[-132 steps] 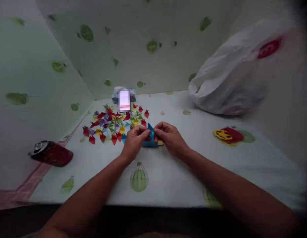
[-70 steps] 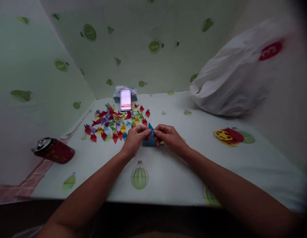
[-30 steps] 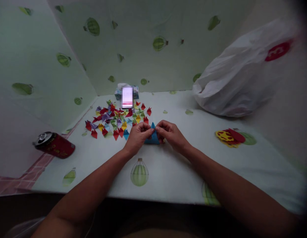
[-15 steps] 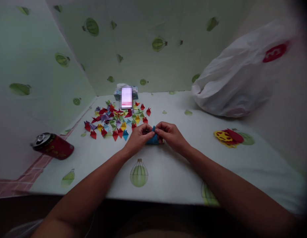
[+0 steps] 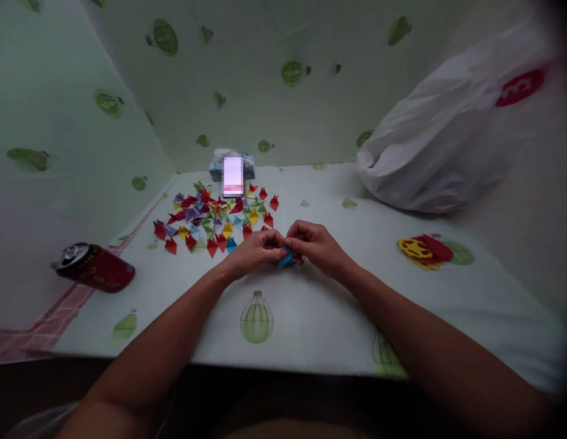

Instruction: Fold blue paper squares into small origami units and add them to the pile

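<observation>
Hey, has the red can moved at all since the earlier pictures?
No. Judged against the green balloon print in front of it on the tablecloth, the red can sits in the same place; the whole view shifted slightly with the camera.

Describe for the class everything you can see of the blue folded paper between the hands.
The blue folded paper looks thin, creased into a small angular shape with a corner pointing toward the picture's lower left. The left hand and right hand pinch it between them and hide much of it, so its full form cannot be told. Whether it touches the pale tablecloth is unclear.
</observation>
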